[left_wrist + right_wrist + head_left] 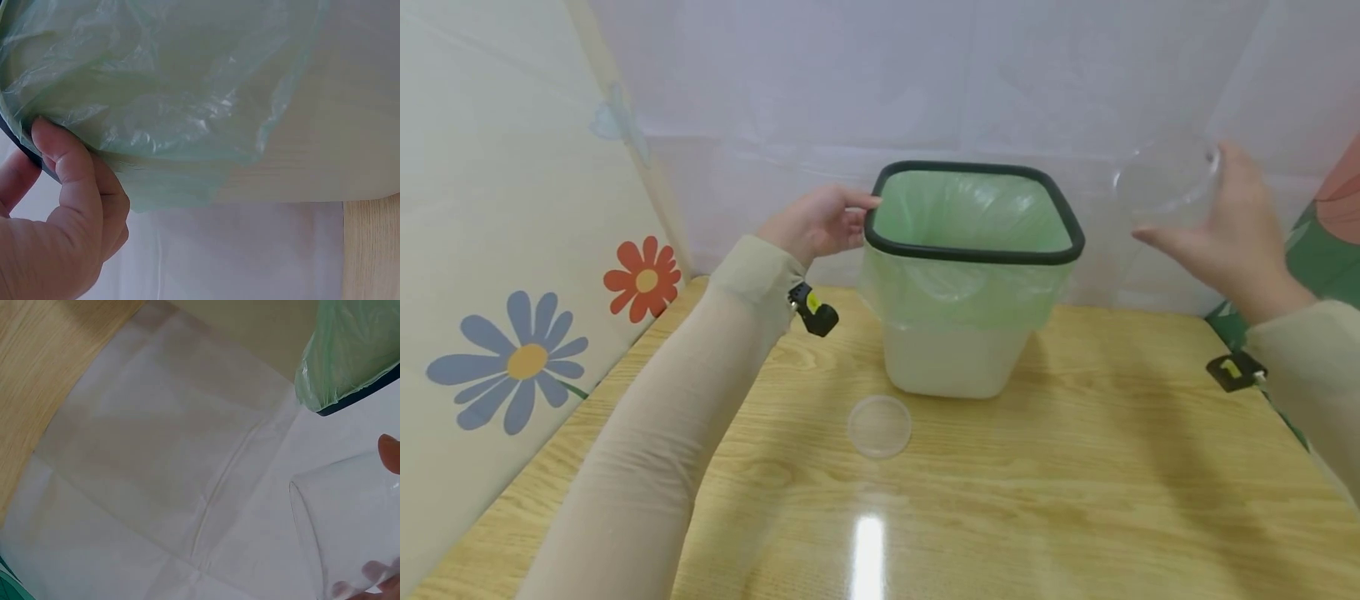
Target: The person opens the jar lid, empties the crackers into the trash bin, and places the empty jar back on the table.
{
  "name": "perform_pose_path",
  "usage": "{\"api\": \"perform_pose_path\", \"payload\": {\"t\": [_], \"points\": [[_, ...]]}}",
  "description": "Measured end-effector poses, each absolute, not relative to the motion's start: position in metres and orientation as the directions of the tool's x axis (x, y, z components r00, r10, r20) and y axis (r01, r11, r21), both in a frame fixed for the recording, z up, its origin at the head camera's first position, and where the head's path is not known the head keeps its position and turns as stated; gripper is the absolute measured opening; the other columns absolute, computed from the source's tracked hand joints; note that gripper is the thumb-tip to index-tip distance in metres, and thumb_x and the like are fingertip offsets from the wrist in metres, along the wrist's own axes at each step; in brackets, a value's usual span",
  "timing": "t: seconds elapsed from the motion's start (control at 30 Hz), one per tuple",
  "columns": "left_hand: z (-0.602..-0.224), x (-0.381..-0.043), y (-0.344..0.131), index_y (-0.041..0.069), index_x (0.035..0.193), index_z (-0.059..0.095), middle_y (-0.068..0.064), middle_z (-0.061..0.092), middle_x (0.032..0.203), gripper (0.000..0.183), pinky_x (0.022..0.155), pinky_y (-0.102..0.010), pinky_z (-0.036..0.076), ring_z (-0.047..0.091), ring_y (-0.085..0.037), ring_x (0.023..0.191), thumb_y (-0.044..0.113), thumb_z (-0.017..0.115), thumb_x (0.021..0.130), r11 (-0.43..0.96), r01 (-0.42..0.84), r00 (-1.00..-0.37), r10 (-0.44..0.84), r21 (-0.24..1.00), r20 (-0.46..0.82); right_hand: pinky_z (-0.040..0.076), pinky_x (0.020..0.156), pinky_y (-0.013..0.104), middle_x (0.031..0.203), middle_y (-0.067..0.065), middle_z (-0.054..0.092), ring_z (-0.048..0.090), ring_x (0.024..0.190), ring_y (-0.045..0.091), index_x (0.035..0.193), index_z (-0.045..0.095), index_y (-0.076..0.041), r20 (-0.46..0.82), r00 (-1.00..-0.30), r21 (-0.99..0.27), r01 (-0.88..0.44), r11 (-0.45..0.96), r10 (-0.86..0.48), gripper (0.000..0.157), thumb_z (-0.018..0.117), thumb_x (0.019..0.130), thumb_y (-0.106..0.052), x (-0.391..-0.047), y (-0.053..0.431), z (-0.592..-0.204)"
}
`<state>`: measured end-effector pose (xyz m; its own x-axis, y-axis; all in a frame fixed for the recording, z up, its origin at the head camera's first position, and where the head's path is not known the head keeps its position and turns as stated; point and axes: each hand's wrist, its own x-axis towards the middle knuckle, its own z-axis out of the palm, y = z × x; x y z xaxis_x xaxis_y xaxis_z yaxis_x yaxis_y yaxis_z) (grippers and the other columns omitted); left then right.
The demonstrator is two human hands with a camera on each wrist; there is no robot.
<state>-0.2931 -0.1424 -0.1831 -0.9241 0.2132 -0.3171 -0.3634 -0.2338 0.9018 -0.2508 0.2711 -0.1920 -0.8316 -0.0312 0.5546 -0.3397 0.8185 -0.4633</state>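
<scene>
A pale trash bin [958, 362] with a black rim stands upright on the table, lined with a green bag [966, 292] folded over its edge. At the rim's left side, my left hand [823, 223] grips the bin; in the left wrist view its thumb [65, 150] presses against the liner [181, 94]. My right hand [1247, 233], raised to the right of the bin, holds a clear, empty-looking cup [1165, 179] between thumb and fingers. The right wrist view has the same cup [347, 519] tilted on its side, apart from the bin, with most of the hand out of frame.
A clear round lid [880, 427] lies flat on the wooden table [1045, 500] in front of the bin. Behind hangs a pale sheet [790, 75]. Flower-printed cloth [497, 217] flanks the left side, and more printed cloth [1326, 229] the right.
</scene>
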Motion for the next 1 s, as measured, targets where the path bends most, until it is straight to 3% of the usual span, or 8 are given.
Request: {"api": "perform_pose_path", "payload": {"t": [0.3,0.67,1.0], "points": [[-0.182,-0.293,-0.141,0.007,0.126,0.049,-0.006,0.056,0.074,0.022,0.055,-0.023,0.052,0.053,-0.014,0.061,0.008,0.050,0.104,-0.243,-0.363,-0.924,0.218,0.900,-0.314,0.023,0.115,0.069,0.156,0.026,0.031,0.031,0.141,0.050,0.158,0.018,-0.004,0.533,-0.846,-0.521,-0.330,0.787,-0.002,0.103,0.083,0.080,-0.015,-0.245,0.273,-0.200],[-0.185,-0.290,-0.141,0.007,0.133,0.048,-0.005,0.058,0.076,0.029,0.056,-0.023,0.052,0.053,-0.014,0.065,0.008,0.051,0.104,-0.249,-0.343,-0.931,0.221,0.906,-0.291,0.028,0.109,0.075,0.156,0.028,0.031,0.033,0.138,0.053,0.159,0.019,-0.007,0.521,-0.853,-0.534,-0.304,0.789,0.025,0.103,0.084,0.080,-0.017,-0.240,0.276,-0.212],[-0.188,-0.288,-0.143,0.006,0.118,0.052,-0.004,0.059,0.072,0.014,0.057,-0.023,0.050,0.054,-0.014,0.062,0.010,0.049,0.105,-0.278,-0.305,-0.942,0.231,0.911,-0.245,0.032,0.106,0.073,0.152,0.028,0.037,0.038,0.132,0.051,0.156,0.025,-0.005,0.560,-0.828,-0.562,-0.357,0.746,0.026,0.101,0.086,0.076,-0.012,-0.235,0.275,-0.225]]}}
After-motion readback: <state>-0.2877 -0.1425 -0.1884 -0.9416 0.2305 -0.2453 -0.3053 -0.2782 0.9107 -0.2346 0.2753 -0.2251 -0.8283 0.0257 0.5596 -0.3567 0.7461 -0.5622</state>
